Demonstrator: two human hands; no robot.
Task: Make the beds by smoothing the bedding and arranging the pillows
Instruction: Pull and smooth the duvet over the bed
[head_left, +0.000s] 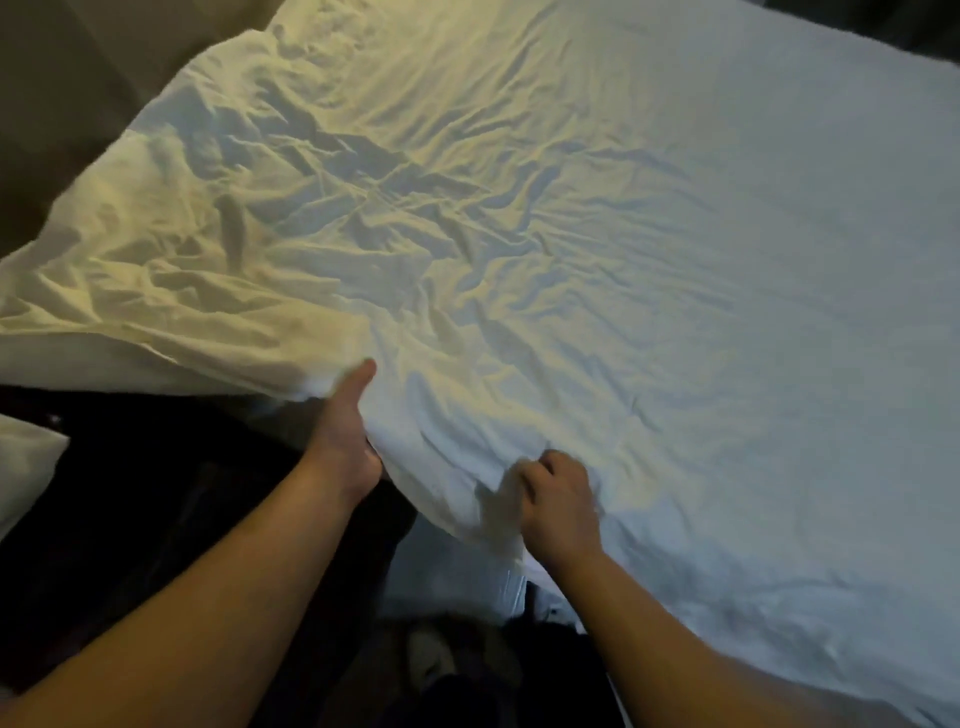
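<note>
At the far left, low and beside the bed, we see a piece of white fabric (26, 467). It may be a pillow, but we cannot tell for sure. It lies apart from the bed, with a dark area between them.

The white sheet (519, 234) is spread over the whole bed, from the near edge to the far edge. Its left part is strongly wrinkled, and along the left edge of the bed it rises in a thick, loose fold. Many creases also cross the middle of the sheet.

The left hand (343, 441) grasps the sheet at the near edge of the bed, towards the left. The thumb lies stretched on top of the fabric. The other fingers are hidden below the edge, so the hand pinches the sheet between thumb and fingers, and here the edge is lifted a little.

Between the two hands, under the lifted edge, a white side of the mattress (452, 561) shows.

The right hand (558, 504) is near the left one, on the same near edge. Its fingers are curled tightly around a small bunch of the sheet, with the knuckles up.

To the right of this hand the sheet lies much flatter. It has only fine creases and reaches the right edge of the bed.
</note>
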